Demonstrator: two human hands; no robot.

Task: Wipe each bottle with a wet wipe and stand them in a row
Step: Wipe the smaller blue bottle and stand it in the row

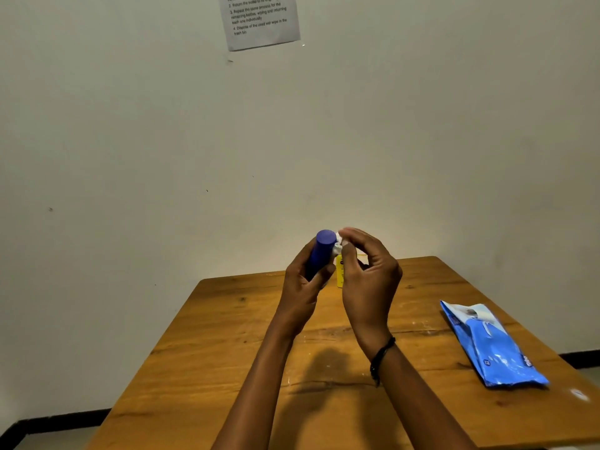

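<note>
My left hand point(300, 285) grips a blue cylindrical bottle point(321, 251), held up above the wooden table point(227, 336) with its flat end tilted toward me. My right hand point(367, 277) pinches a small white wet wipe point(338, 245) against the bottle's upper side. Behind my hands stands a yellow bottle point(339, 271), only a narrow strip of it showing between them. Any other bottles are hidden by my hands.
A blue pack of wet wipes point(490, 345) lies flat on the table's right side. A printed instruction sheet point(259, 21) hangs on the pale wall behind. The table's far edge meets the wall; its left edge drops to the floor.
</note>
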